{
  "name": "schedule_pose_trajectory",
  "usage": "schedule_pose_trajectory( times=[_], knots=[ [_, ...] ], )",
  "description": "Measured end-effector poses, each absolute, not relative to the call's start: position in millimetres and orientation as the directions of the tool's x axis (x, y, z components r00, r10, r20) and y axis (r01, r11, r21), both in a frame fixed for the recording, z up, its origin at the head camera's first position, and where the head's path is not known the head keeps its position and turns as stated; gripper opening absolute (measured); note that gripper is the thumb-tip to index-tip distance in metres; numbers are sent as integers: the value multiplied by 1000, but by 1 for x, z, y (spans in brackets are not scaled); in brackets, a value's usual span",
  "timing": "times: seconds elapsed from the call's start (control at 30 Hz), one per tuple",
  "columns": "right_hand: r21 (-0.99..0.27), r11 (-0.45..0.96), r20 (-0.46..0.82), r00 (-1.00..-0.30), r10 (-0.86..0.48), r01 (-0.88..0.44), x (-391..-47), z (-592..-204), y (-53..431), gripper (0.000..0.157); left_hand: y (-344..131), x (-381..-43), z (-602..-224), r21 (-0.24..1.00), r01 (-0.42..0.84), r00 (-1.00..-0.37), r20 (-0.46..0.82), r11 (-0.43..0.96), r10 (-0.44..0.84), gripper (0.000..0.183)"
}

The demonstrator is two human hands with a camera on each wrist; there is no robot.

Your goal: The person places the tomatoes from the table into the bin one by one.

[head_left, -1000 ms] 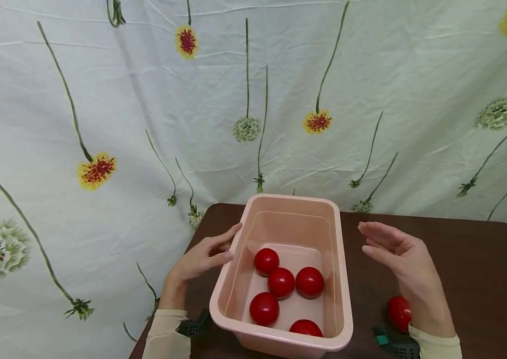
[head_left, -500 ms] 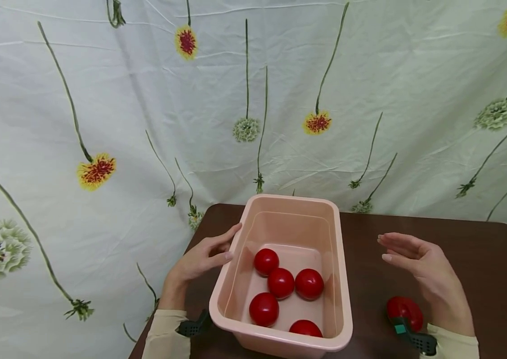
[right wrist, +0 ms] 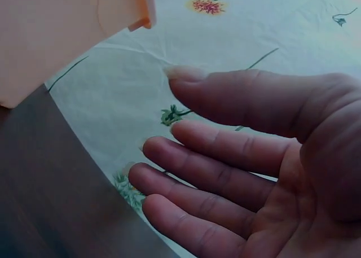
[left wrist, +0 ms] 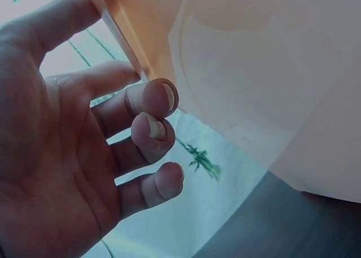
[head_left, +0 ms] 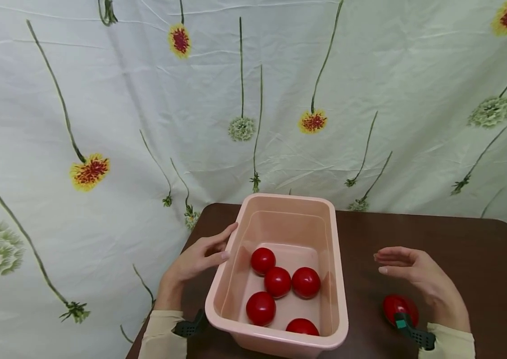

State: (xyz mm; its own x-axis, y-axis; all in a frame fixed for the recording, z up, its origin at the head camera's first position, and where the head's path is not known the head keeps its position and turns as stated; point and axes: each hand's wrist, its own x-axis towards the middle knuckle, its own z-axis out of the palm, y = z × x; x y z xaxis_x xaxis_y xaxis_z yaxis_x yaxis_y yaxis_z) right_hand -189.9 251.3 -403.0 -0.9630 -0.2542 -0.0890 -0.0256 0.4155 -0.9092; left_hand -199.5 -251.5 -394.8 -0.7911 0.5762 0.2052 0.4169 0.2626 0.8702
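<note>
A pink plastic tub (head_left: 280,219) stands on the dark table with several shiny red balls or round fruits (head_left: 277,282) on its floor; their exact kind is unclear. My left hand (head_left: 199,257) touches the outside of the tub's left rim with thumb and index finger, while the other fingers bend loosely below it in the left wrist view. To the right of the tub, my right hand (head_left: 428,279) hovers over the table, relaxed and holding nothing. Another rounded red thing (head_left: 392,306) lies near the right wrist, partly covered by the wrist camera mount.
Behind the dark brown table (head_left: 496,269) hangs a pale cloth (head_left: 217,89) printed with flowers. The tub sits close to the table's left edge. Both forearms wear black wrist mounts.
My right hand has moved right and then a little toward the front, away from the tub. My left hand keeps its place at the rim. The view has shifted slightly.
</note>
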Motion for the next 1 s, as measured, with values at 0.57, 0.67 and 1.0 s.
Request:
schedule_pose_trajectory(
  times=[0.57, 0.67, 1.0],
  knots=[
    [-917, 398, -179, -897, -404, 4, -190, -434, 273, 60, -257, -199, -391, 861, 434, -792, 225, 264, 567, 64],
    [-939, 343, -172, -839, -517, -19, -189, -445, 285, 61, -254, -200, -392, 869, 425, -789, 217, 255, 575, 64],
    [-937, 333, -286, -779, -558, 105, -180, -453, 297, 68, -253, -201, -396, 860, 449, -776, 241, 243, 583, 63]
  ],
)
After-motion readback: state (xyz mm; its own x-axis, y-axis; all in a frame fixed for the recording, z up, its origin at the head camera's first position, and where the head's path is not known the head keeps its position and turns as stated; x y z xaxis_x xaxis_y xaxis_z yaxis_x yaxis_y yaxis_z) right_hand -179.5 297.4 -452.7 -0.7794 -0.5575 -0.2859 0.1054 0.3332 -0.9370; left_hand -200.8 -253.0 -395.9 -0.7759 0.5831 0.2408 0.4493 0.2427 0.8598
